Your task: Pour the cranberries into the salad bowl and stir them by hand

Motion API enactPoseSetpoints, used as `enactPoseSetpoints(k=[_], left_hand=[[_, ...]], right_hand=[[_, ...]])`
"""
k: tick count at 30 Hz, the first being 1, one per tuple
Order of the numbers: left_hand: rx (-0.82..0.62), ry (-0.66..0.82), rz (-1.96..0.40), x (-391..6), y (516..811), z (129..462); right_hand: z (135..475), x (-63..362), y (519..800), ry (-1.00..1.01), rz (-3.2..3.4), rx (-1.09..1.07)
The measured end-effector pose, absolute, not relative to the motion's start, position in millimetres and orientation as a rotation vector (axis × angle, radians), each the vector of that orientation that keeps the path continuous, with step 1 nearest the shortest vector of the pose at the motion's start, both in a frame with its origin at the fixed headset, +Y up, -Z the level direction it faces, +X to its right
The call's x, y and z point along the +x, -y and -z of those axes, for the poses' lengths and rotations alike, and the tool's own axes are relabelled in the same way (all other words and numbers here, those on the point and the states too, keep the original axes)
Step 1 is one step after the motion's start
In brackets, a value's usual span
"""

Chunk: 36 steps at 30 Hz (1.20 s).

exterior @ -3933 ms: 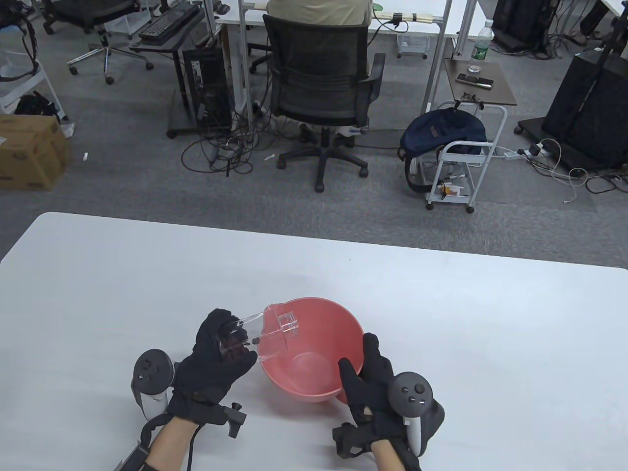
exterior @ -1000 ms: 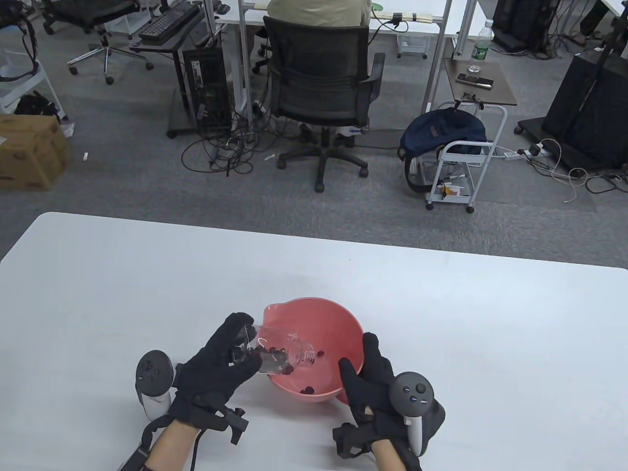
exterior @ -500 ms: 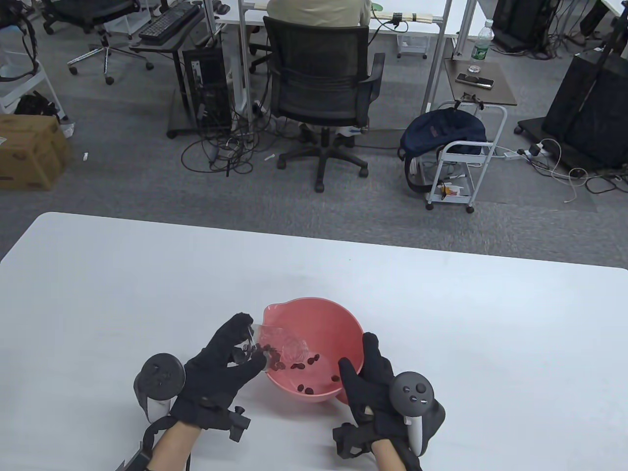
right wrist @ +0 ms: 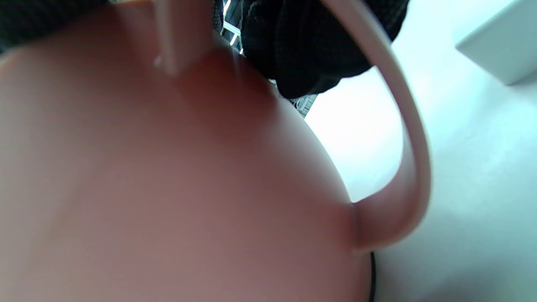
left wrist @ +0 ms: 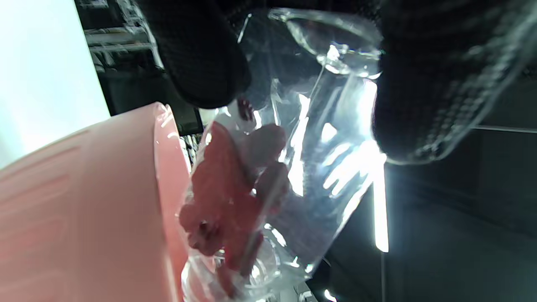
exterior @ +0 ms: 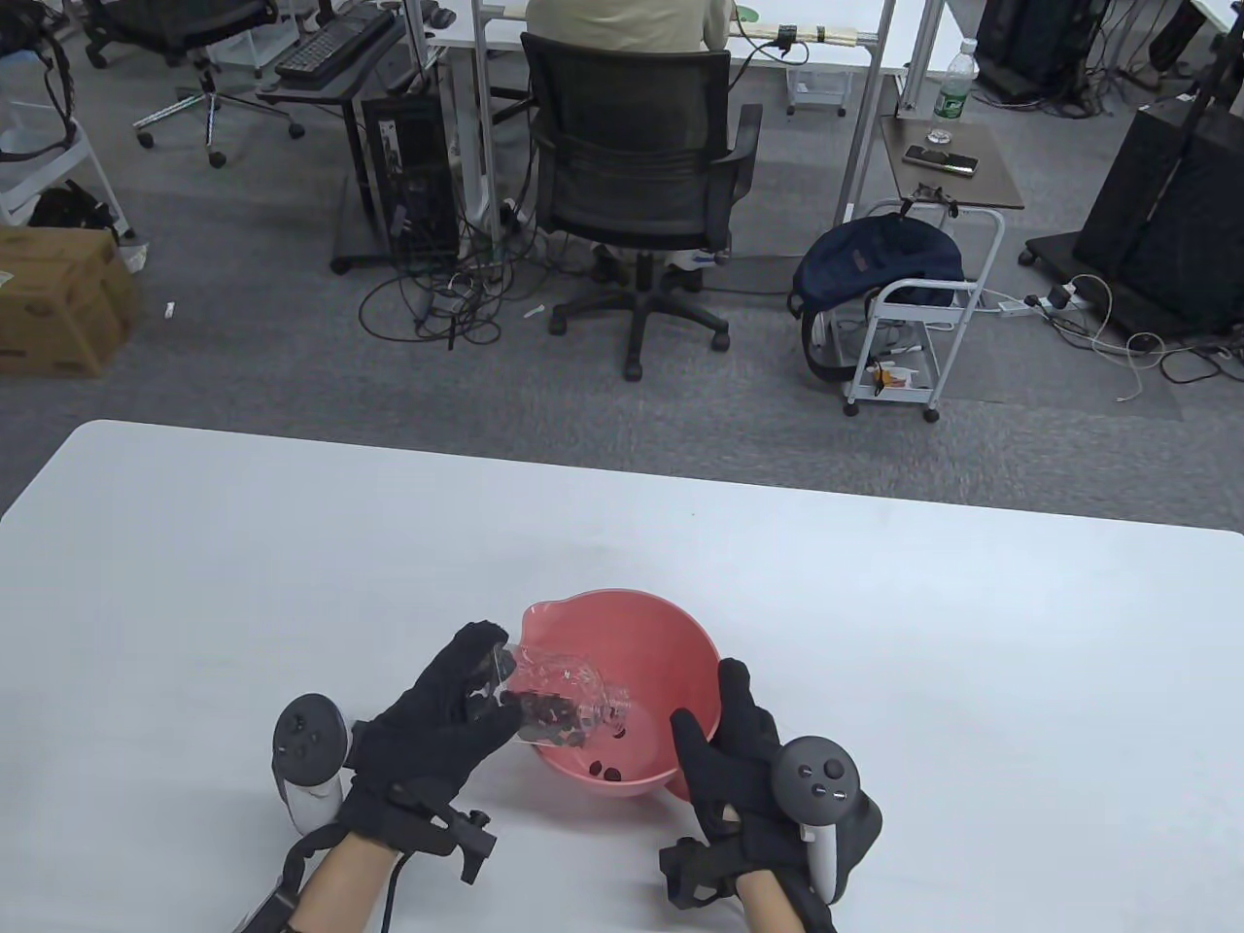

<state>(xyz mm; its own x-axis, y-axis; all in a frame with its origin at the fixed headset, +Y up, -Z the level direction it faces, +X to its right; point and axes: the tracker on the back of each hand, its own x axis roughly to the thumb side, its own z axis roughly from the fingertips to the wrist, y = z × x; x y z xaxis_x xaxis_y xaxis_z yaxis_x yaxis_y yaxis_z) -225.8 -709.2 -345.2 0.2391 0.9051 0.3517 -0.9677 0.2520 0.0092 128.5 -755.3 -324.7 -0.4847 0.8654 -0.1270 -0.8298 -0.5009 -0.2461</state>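
A pink salad bowl stands on the white table near its front edge. My left hand grips a clear plastic cup, tipped mouth-down over the bowl's left rim. Dark red cranberries lie inside the cup near its mouth, and a few cranberries lie on the bowl's bottom. In the left wrist view the cup with its cranberries sits beside the bowl's rim, my gloved fingers curled round it. My right hand holds the bowl's right rim; the bowl fills the right wrist view.
The white table stretches wide to the left, right and back of the bowl. Beyond its far edge are an office chair with a seated person, a small white cart and a cardboard box.
The cup went from nearly level to tipped steeply mouth-down, and cranberries dropped into the empty bowl. In the last half second the cup shifted slightly. My right hand stayed on the rim.
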Motion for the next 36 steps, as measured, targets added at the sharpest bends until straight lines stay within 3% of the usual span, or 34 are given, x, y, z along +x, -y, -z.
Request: enactPoseSetpoints(k=[2,5,7,8,11,14,20,22,23,25,26,28,29,32,36], left_hand=[[0.262,0.353,-1.146,-229.5,708.7,348.1],[0.144,0.334,-1.487,-226.2,714.3,348.3],[0.269,0.284,-1.169,-230.1,708.6,346.8],[0.257,0.325,-1.127,-231.3,708.2,348.1],[0.169,0.316,-1.434,-228.2,714.8,349.1],[0.224,0.313,-1.254,-231.9,712.7,350.0],[0.073,0.37,-1.495,-231.2,723.6,357.6],[0.241,0.295,-1.246,-232.4,717.6,351.3],[0.245,0.337,-1.198,-233.9,717.1,352.7],[0.095,0.37,-1.52,-230.5,723.7,355.3],[0.097,0.323,-1.597,-228.8,723.0,352.3],[0.237,0.291,-1.279,-232.5,716.6,351.1],[0.241,0.332,-1.167,-234.2,714.6,351.4],[0.165,0.333,-1.467,-230.3,718.2,351.5],[0.21,0.345,-1.321,-233.2,715.8,351.3]], right_hand=[[324.6,128.6,755.1,0.182,-2.082,-0.283],[324.6,128.3,755.3,0.185,-2.083,-0.287],[324.7,128.5,755.2,0.182,-2.082,-0.284],[324.6,128.5,755.3,0.182,-2.082,-0.283],[324.5,128.1,755.4,0.185,-2.083,-0.287],[324.5,128.5,755.4,0.182,-2.082,-0.283],[324.7,128.5,755.4,0.181,-2.083,-0.282],[324.8,128.4,755.5,0.181,-2.084,-0.283],[324.8,128.5,755.6,0.18,-2.083,-0.282],[324.7,128.5,755.6,0.179,-2.082,-0.281],[324.6,128.5,755.5,0.179,-2.083,-0.28],[324.8,128.5,755.7,0.18,-2.084,-0.281],[324.9,128.4,755.7,0.18,-2.084,-0.281],[324.8,127.9,755.6,0.182,-2.084,-0.284],[325.1,127.8,755.9,0.181,-2.083,-0.283]])
